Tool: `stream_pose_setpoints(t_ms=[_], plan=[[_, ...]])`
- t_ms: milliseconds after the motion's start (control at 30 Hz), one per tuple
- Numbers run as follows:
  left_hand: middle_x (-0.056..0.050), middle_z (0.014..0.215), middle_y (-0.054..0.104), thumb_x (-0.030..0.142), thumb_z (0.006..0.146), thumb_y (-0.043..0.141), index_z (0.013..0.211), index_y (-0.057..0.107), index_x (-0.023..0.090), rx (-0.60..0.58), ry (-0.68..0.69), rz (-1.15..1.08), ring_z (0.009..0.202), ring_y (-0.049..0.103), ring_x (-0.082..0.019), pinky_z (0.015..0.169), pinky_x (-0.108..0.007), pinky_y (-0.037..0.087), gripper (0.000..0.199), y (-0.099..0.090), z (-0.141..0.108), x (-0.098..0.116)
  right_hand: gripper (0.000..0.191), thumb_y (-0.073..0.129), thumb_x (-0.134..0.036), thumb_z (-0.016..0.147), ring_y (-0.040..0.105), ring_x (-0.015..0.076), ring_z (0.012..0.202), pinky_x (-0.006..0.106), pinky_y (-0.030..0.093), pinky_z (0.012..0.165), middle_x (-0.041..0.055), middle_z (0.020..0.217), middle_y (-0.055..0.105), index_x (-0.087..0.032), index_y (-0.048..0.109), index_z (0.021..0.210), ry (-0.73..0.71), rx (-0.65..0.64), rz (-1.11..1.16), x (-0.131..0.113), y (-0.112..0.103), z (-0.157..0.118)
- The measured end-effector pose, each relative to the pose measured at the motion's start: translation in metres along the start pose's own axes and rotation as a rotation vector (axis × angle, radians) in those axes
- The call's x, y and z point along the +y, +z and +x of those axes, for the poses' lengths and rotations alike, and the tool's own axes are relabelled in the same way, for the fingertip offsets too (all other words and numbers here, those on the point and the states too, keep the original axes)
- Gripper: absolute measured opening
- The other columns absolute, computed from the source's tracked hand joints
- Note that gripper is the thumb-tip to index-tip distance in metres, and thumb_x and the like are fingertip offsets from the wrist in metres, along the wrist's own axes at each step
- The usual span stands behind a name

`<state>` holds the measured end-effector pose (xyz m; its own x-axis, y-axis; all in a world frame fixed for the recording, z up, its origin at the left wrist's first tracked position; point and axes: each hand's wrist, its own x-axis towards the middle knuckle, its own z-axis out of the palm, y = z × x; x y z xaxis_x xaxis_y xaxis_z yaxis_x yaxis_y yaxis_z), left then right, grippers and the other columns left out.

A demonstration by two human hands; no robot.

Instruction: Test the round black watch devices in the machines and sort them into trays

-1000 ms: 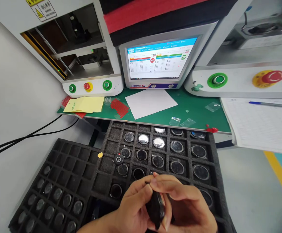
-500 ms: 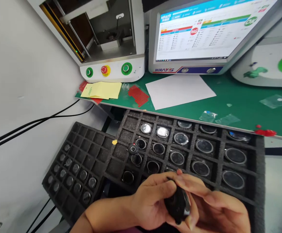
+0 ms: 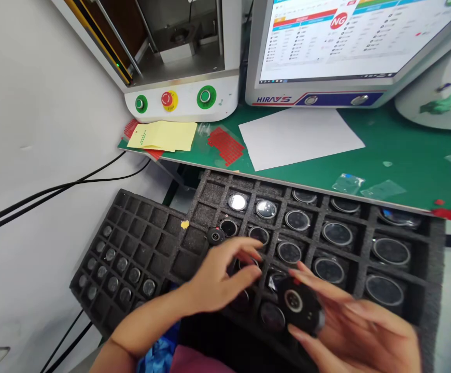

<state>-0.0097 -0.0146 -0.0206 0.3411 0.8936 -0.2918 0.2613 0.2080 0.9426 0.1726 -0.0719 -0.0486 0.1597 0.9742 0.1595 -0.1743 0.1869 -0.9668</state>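
In my right hand is a round black watch case, gripped by its edge between thumb and fingers. Its back faces up, showing a pale ring with small contacts in the middle and a red spot on the rim. My left hand, fingers curved and apart with nothing between them, hovers over the dark foam tray to the left of the case. Round glass-faced pieces sit in many of the tray's pockets. A second black watch case lies near my left wrist, back side up.
Another foam tray with small round pieces adjoins on the left. Behind stands a green bench bearing yellow paper, red sticker sheets and a white sheet. A press machine and a monitor stand at the back.
Both hands were together on the watch case. My left hand has let go and moved left, while my right hand keeps the case, now turned with its back up.
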Motion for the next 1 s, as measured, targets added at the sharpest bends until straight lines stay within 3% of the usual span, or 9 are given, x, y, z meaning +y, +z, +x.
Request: stream_pose_setpoints(t_ms=[67, 167, 267, 367, 533, 667, 733, 833, 1000], plan=[[-0.013, 0.114, 0.064, 0.044, 0.084, 0.066, 0.117, 0.062, 0.016, 0.192, 0.059, 0.538, 0.108, 0.057, -0.027, 0.098, -0.044, 0.044, 0.043, -0.025, 0.004, -0.011, 0.052, 0.076, -0.001, 0.07, 0.071, 0.028, 0.1, 0.061, 0.051, 0.101, 0.0022, 0.103, 0.074, -0.029, 0.053, 0.107, -0.002, 0.068, -0.028, -0.002, -0.004, 0.004], [-0.013, 0.118, 0.063, 0.031, 0.076, 0.076, 0.119, 0.062, 0.016, 0.191, 0.065, 0.962, 0.111, 0.058, -0.03, 0.094, -0.043, 0.05, 0.048, -0.048, 0.005, -0.034, 0.054, 0.078, 0.001, 0.065, 0.072, 0.0296, 0.097, 0.057, 0.056, 0.096, 0.0044, 0.103, 0.074, -0.029, 0.054, 0.103, 0.006, 0.142, -0.096, 0.0, -0.012, 0.006], [-0.009, 0.118, 0.064, 0.02, 0.08, 0.073, 0.124, 0.058, 0.019, 0.096, 0.09, 1.072, 0.109, 0.061, -0.024, 0.091, -0.037, 0.053, 0.046, -0.054, 0.005, -0.046, 0.057, 0.079, 0.001, 0.061, 0.072, 0.0264, 0.095, 0.046, 0.059, 0.094, 0.004, 0.105, 0.074, -0.028, 0.056, 0.104, -0.061, 0.167, -0.103, 0.005, -0.013, 0.006], [-0.007, 0.113, 0.065, 0.014, 0.082, 0.07, 0.122, 0.058, 0.018, 0.033, 0.061, 1.126, 0.105, 0.062, -0.023, 0.092, -0.037, 0.053, 0.042, -0.054, 0.01, -0.042, 0.056, 0.076, 0.004, 0.063, 0.072, 0.0218, 0.099, 0.036, 0.057, 0.097, 0.0041, 0.108, 0.074, -0.024, 0.057, 0.107, -0.138, 0.148, -0.068, 0.003, -0.007, 0.009], [-0.012, 0.116, 0.065, 0.008, 0.079, 0.07, 0.121, 0.058, 0.013, -0.11, -0.051, 1.178, 0.109, 0.06, -0.029, 0.095, -0.043, 0.051, 0.044, -0.052, 0.02, -0.023, 0.053, 0.076, 0.003, 0.065, 0.071, 0.0192, 0.1, 0.032, 0.057, 0.095, 0.0033, 0.109, 0.073, -0.022, 0.057, 0.107, -0.228, 0.154, -0.137, -0.014, 0.001, 0.02], [-0.013, 0.114, 0.066, 0.004, 0.075, 0.071, 0.114, 0.061, 0.013, -0.12, -0.024, 1.177, 0.106, 0.062, -0.028, 0.093, -0.043, 0.052, 0.042, -0.058, 0.022, -0.013, 0.044, 0.079, -0.013, 0.071, 0.072, 0.0205, 0.098, 0.034, 0.059, 0.089, 0.006, 0.108, 0.072, -0.022, 0.054, 0.107, -0.358, 0.137, -0.415, -0.013, -0.016, 0.053], [-0.01, 0.11, 0.066, 0.006, 0.072, 0.075, 0.108, 0.064, 0.015, -0.095, -0.02, 1.104, 0.102, 0.063, -0.027, 0.092, -0.041, 0.052, 0.039, -0.067, 0.022, -0.011, 0.04, 0.078, -0.027, 0.076, 0.071, 0.0236, 0.097, 0.04, 0.06, 0.086, 0.0076, 0.106, 0.072, -0.022, 0.054, 0.108, -0.399, 0.137, -0.61, -0.007, -0.031, 0.086], [-0.006, 0.103, 0.065, 0.012, 0.068, 0.077, 0.11, 0.065, 0.017, 0.009, -0.111, 0.661, 0.092, 0.064, -0.021, 0.085, -0.036, 0.054, 0.044, -0.086, 0.03, -0.004, 0.038, 0.068, -0.044, 0.08, 0.071, 0.0274, 0.097, 0.043, 0.06, 0.081, 0.0103, 0.107, 0.071, -0.022, 0.054, 0.108, -0.291, 0.009, -0.842, 0.004, -0.055, 0.152], [-0.004, 0.089, 0.065, 0.024, 0.071, 0.073, 0.116, 0.065, 0.012, 0.12, -0.077, -0.173, 0.083, 0.065, -0.016, 0.084, -0.031, 0.053, 0.048, -0.094, 0.08, 0.036, 0.033, 0.065, -0.038, 0.07, 0.071, 0.0322, 0.093, 0.046, 0.058, 0.08, 0.0125, 0.099, 0.072, -0.023, 0.054, 0.097, -0.152, -0.154, -0.936, 0.02, -0.073, 0.261]])
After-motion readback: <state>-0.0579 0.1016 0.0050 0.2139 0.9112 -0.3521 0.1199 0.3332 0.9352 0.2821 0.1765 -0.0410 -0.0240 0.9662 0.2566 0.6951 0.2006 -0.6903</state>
